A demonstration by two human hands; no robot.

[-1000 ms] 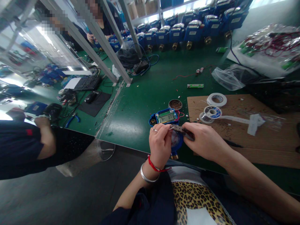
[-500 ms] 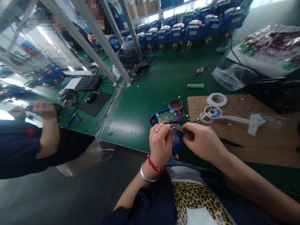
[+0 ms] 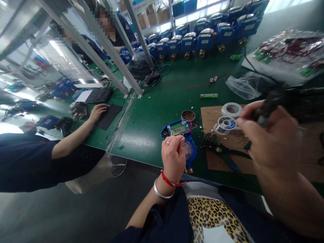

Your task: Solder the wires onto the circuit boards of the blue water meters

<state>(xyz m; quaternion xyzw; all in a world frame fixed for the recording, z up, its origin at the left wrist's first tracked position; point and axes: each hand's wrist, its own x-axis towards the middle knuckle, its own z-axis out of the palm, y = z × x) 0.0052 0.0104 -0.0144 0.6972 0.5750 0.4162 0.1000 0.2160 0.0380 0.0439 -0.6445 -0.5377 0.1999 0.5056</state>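
My left hand [image 3: 173,153] is closed in a pinch on a thin wire [image 3: 182,138], over a blue water meter [image 3: 193,148]. The meter's lid is up, and its circuit board with a lit display [image 3: 179,129] shows red wires at one side. My right hand [image 3: 275,141] is raised over the cardboard at the right, its fingers round a dark tool [image 3: 269,106] too blurred to name. Below that hand, pliers [image 3: 219,149] and other dark-handled tools lie at the cardboard's left edge.
A solder spool [image 3: 225,125] and a white tape roll [image 3: 231,109] sit on cardboard [image 3: 212,113]. Behind the meter is a round tin [image 3: 188,115]; a green battery [image 3: 209,96] lies farther back. Blue meters [image 3: 187,42] line the far edge. At left, a co-worker's hand [image 3: 98,112] rests on a mouse.
My right hand has left the meter and moved right, with a dark tool in it; the pliers now lie down. My left hand keeps its pinch. The co-worker's hand moved to the mouse.
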